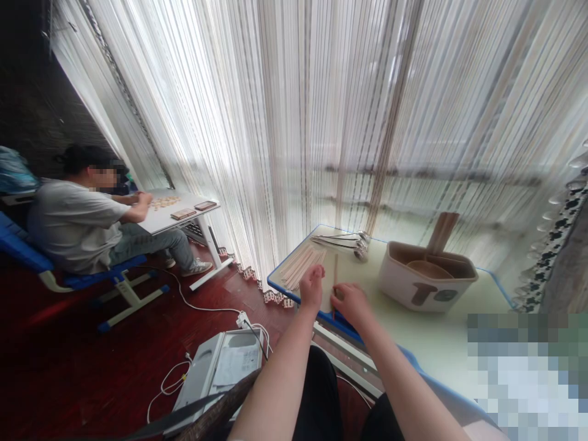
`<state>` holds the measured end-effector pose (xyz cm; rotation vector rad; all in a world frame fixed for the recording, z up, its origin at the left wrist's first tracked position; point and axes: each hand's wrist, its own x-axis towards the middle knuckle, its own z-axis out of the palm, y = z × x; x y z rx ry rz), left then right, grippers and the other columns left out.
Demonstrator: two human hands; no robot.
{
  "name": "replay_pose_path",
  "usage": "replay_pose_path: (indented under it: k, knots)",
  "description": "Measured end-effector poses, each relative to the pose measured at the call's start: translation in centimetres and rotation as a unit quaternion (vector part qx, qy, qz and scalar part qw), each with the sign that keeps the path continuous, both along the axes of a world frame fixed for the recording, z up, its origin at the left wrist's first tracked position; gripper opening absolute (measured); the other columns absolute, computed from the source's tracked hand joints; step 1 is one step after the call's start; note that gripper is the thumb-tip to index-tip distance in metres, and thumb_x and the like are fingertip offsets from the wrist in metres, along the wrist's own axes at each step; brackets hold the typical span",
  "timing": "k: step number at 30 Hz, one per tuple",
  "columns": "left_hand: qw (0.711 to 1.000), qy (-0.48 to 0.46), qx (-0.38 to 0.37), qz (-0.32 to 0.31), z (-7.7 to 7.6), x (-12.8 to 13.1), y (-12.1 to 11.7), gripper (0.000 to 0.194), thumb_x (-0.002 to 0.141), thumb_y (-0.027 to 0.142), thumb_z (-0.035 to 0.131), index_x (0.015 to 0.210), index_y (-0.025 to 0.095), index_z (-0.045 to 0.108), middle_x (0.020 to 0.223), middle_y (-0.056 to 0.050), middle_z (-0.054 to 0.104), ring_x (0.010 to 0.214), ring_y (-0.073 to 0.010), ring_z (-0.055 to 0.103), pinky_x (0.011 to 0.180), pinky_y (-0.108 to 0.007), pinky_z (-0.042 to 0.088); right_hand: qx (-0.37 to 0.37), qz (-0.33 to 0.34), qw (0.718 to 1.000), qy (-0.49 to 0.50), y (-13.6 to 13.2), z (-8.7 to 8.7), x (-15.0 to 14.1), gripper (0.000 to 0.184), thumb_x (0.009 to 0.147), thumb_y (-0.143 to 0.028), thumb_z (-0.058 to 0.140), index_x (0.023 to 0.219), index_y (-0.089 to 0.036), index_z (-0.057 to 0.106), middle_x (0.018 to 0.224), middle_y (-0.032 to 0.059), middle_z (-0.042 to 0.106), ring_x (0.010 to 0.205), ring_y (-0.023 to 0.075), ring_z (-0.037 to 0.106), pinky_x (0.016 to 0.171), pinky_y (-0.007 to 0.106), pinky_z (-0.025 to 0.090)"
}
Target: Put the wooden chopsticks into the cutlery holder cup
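My left hand (312,286) rests at the near end of a row of pale wooden chopsticks (301,266) laid on the blue-edged table (441,343); its fingers are curled down on them. My right hand (351,302) is closed in a pinch on a single reddish-brown chopstick (335,269) that points away from me. Beyond the chopsticks lies a bundle of metal spoons (344,242).
A white container (425,278) with wooden lids or boards stands at the table's middle right. String curtains hang behind. On the left a person in a grey shirt (76,220) sits at another white table (177,211). A printer-like machine (223,370) and cables lie on the red floor.
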<state>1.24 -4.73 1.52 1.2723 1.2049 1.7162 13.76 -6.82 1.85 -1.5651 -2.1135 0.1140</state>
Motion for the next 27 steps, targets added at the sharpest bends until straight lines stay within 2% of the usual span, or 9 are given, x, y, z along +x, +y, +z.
replay_pose_path:
  k: [4,7,9,13,17,19,21,27]
  knots:
    - [0.997,0.052,0.003,-0.051,-0.3,-0.2,0.1,0.033,0.076,0.042,0.051,0.086,0.015,0.065,0.084,-0.008,0.066,0.081,-0.0178,0.060,0.078,-0.031,0.044,-0.047,-0.069,0.996,-0.025,-0.2,-0.1,1.5,0.026,0.073,-0.015,0.045,0.090,-0.018,0.065,0.090,0.0086,0.065,0.088,0.0225,0.056,0.076,0.030,0.039]
    - [0.996,0.052,-0.014,-0.066,-0.4,-0.1,0.2,0.030,0.073,0.039,0.054,0.086,0.015,0.066,0.080,-0.007,0.067,0.077,-0.0172,0.061,0.075,-0.031,0.046,-0.077,-0.141,0.986,-0.050,-0.8,-0.4,2.7,0.027,0.075,-0.012,0.040,0.084,-0.015,0.065,0.085,0.0132,0.063,0.081,0.0234,0.058,0.068,0.031,0.040]
    - [0.995,0.055,-0.027,-0.079,-0.6,0.0,0.4,0.029,0.072,0.039,0.055,0.084,0.014,0.066,0.075,-0.007,0.066,0.072,-0.0167,0.061,0.071,-0.031,0.047,-0.072,-0.159,0.983,-0.058,-1.4,-0.8,3.3,0.028,0.078,-0.012,0.037,0.081,-0.014,0.065,0.084,0.0147,0.063,0.078,0.0234,0.058,0.066,0.031,0.039]
    - [0.992,0.072,-0.020,-0.105,-1.1,0.0,0.9,0.028,0.073,0.038,0.055,0.080,0.013,0.065,0.071,-0.006,0.065,0.067,-0.0154,0.061,0.067,-0.029,0.048,0.013,-0.136,0.991,-0.010,-2.1,-1.8,4.1,0.031,0.084,-0.015,0.033,0.088,-0.013,0.063,0.086,0.0144,0.062,0.083,0.0224,0.057,0.075,0.031,0.038]
    - [0.995,0.053,-0.006,-0.085,-1.6,0.2,1.3,0.037,0.073,0.038,0.057,0.101,0.014,0.060,0.080,-0.006,0.066,0.069,-0.0146,0.062,0.067,-0.029,0.049,0.072,-0.132,0.984,0.092,-2.3,-2.0,4.4,0.028,0.084,-0.017,0.035,0.095,-0.012,0.060,0.091,0.0122,0.060,0.088,0.0213,0.055,0.080,0.030,0.038]
    - [0.995,0.054,-0.001,-0.080,-1.7,0.4,1.3,0.045,0.072,0.039,0.059,0.109,0.014,0.056,0.083,-0.006,0.066,0.071,-0.0149,0.062,0.068,-0.030,0.049,0.108,-0.108,0.982,0.108,-2.6,-1.9,4.4,0.027,0.085,-0.018,0.035,0.096,-0.013,0.060,0.092,0.0110,0.059,0.089,0.0209,0.053,0.082,0.030,0.038]
    - [0.993,0.065,0.001,-0.098,-1.7,0.5,1.2,0.046,0.071,0.041,0.060,0.108,0.014,0.058,0.082,-0.007,0.066,0.072,-0.0156,0.062,0.069,-0.030,0.049,0.138,-0.082,0.982,0.099,-2.9,-1.7,4.3,0.027,0.086,-0.019,0.035,0.096,-0.014,0.059,0.092,0.0102,0.059,0.090,0.0211,0.051,0.083,0.031,0.037]
    - [0.988,-0.010,-0.014,-0.151,-0.7,0.6,0.5,0.040,0.068,0.043,0.063,0.095,0.012,0.064,0.077,-0.006,0.067,0.069,-0.0153,0.063,0.071,-0.032,0.050,0.131,-0.062,0.987,0.073,-3.1,-1.8,4.1,0.026,0.085,-0.015,0.036,0.095,-0.017,0.060,0.089,0.0101,0.059,0.090,0.0221,0.050,0.081,0.031,0.037]
